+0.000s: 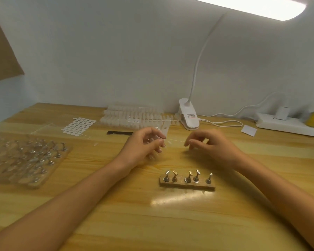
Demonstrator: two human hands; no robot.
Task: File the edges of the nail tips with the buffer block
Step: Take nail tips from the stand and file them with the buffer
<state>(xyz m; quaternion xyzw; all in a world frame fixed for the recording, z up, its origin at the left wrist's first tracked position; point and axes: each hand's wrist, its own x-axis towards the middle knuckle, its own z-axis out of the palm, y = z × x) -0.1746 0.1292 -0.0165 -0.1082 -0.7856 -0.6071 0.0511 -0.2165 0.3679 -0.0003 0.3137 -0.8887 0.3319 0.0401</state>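
From the head camera, both hands hover close together over the wooden table (pixel 152 223), just beyond a small wooden bar (pixel 187 184) that carries five little metal stands. The left hand (pixel 143 144) has its fingers curled inward, and a pale strip (pixel 165 128), possibly the buffer block, lies right at its fingertips. Blur keeps me from telling whether the hand grips it or whether it only rests on the table behind. The right hand (pixel 208 144) is curled too, thumb and first finger drawn near each other as if pinching something tiny. Nothing shows between them, so I cannot tell whether it holds a clear nail tip. The packs of nail tips (pixel 132 115) sit well back by the wall, beside the lamp clip (pixel 188 116), and a black stick (pixel 119 132) lies left of the left hand. I judge this to be the set-up before filing, or a pause between tips. The next move calls for one tip held firmly in one hand and the block's flat face brought to its edge in light strokes.
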